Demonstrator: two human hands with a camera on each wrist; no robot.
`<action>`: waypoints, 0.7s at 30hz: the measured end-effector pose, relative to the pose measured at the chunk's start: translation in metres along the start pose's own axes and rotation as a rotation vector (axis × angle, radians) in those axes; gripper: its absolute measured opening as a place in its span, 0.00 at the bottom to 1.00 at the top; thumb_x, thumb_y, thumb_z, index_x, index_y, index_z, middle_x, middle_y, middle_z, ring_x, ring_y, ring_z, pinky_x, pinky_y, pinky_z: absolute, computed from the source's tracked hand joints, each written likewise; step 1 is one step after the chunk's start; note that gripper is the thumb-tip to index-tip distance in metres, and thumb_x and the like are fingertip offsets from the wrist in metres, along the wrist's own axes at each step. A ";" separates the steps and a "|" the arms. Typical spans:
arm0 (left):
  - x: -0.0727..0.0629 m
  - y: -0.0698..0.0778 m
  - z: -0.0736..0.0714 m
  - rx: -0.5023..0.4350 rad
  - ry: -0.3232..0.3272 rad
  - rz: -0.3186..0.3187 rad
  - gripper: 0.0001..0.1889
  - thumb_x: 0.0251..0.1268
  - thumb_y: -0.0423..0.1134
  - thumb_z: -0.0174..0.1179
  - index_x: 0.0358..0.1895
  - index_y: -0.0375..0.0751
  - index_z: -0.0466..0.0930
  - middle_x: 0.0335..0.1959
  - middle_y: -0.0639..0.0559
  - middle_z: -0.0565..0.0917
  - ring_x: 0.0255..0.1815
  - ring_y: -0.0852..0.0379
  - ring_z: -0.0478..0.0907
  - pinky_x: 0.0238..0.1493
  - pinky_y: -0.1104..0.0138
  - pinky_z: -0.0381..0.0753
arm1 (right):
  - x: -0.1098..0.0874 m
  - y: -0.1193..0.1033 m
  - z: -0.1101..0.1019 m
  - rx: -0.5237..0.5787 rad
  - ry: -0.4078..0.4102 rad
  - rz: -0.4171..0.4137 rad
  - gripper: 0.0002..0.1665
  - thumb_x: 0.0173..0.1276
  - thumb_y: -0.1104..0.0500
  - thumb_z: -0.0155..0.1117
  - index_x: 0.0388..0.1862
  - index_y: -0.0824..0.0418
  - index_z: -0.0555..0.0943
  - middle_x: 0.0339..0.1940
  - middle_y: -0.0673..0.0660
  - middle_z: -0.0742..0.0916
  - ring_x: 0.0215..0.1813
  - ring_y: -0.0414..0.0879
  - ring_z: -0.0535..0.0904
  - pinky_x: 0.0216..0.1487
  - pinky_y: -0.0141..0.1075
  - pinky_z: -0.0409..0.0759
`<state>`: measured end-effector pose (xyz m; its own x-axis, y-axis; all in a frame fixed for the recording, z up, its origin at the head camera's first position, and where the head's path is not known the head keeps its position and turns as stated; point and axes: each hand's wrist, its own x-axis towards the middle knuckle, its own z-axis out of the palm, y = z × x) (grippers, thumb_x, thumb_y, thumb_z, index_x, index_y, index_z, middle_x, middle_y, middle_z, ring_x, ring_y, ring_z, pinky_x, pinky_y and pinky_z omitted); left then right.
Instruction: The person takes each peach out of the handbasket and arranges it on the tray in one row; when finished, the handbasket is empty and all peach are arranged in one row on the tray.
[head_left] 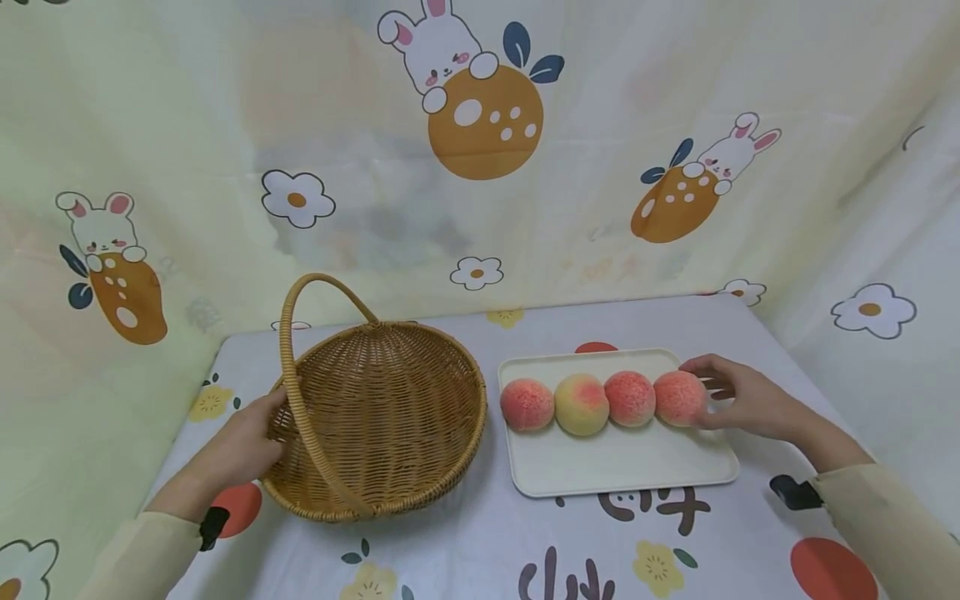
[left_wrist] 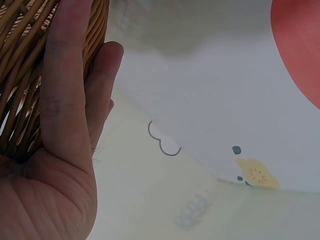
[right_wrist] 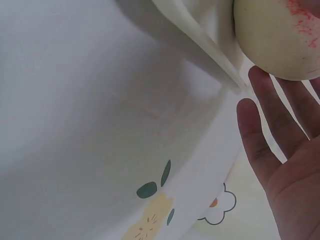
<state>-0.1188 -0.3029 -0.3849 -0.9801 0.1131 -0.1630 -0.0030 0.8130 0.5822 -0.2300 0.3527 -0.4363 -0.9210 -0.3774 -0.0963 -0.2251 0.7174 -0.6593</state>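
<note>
A brown wicker basket point(head_left: 382, 408) with a tall arched handle point(head_left: 300, 408) stands on the left of the table, its inside turned toward the head camera. My left hand point(head_left: 247, 442) grips its left side; in the left wrist view fingers lie along the woven wall point(left_wrist: 20, 75). On the right, a cream tray point(head_left: 600, 467) bears a row of peaches, pink ones and a yellower one point(head_left: 581, 405). My right hand point(head_left: 750, 404) holds the rightmost peach point(head_left: 680, 398) between thumb and fingers, the peach still in the row. Its pale underside shows in the right wrist view.
A white patterned cloth point(head_left: 465, 550) covers the table. Behind it and at the sides hang pale curtains point(head_left: 360, 108) printed with rabbits and flowers. The basket's right rim stands close to the tray's left edge.
</note>
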 end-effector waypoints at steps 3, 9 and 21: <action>0.000 0.000 -0.001 0.001 0.002 -0.003 0.46 0.50 0.19 0.54 0.79 0.28 0.51 0.71 0.22 0.62 0.64 0.23 0.68 0.47 0.41 0.81 | 0.000 -0.002 -0.001 0.004 -0.001 -0.007 0.47 0.56 0.48 0.80 0.69 0.64 0.69 0.65 0.68 0.78 0.64 0.70 0.72 0.52 0.59 0.80; -0.001 0.000 -0.002 -0.029 -0.016 -0.014 0.47 0.50 0.18 0.54 0.80 0.31 0.50 0.72 0.23 0.62 0.62 0.25 0.70 0.42 0.45 0.84 | -0.003 -0.004 -0.001 0.023 -0.013 -0.018 0.47 0.57 0.49 0.79 0.70 0.64 0.68 0.66 0.68 0.77 0.64 0.70 0.72 0.52 0.59 0.81; -0.002 0.000 -0.007 -0.013 -0.005 0.027 0.45 0.53 0.20 0.55 0.79 0.28 0.51 0.70 0.21 0.63 0.63 0.25 0.69 0.43 0.45 0.83 | 0.010 -0.023 -0.012 0.010 0.090 0.024 0.47 0.71 0.43 0.65 0.80 0.59 0.58 0.76 0.69 0.66 0.71 0.72 0.63 0.58 0.69 0.71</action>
<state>-0.1184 -0.3074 -0.3794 -0.9789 0.1381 -0.1509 0.0211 0.8020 0.5969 -0.2376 0.3393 -0.4135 -0.9511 -0.3057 -0.0453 -0.1996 0.7197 -0.6649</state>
